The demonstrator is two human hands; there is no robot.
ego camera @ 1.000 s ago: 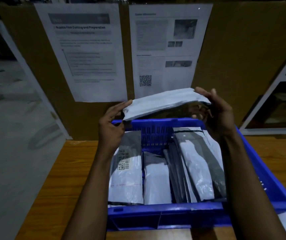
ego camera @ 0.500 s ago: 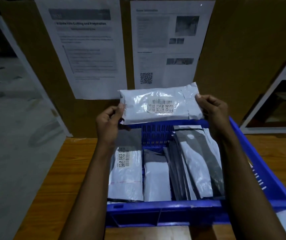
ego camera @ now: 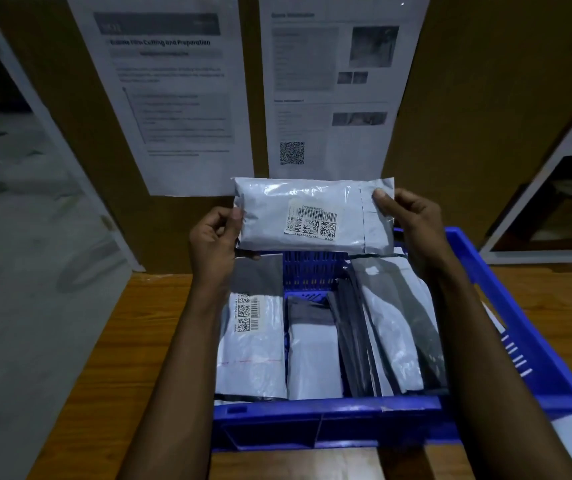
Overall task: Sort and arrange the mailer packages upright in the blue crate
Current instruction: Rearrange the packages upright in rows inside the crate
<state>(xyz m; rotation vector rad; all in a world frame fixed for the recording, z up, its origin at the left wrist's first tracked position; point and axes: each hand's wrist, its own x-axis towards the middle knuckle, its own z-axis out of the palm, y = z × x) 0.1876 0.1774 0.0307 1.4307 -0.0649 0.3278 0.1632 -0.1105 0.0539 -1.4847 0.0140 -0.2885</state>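
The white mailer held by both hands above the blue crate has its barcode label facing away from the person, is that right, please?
Not quite: the head view shows the barcode label facing the person. The white mailer is indeed held by the left hand and right hand above the blue crate.

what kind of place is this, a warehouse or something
Likely a packing or fulfilment station: a blue plastic crate on a wooden table holds grey plastic mailer packages, the left hand and right hand hold another barcode-labelled mailer, and a printed instruction sheet on bubble film cutting hangs behind.
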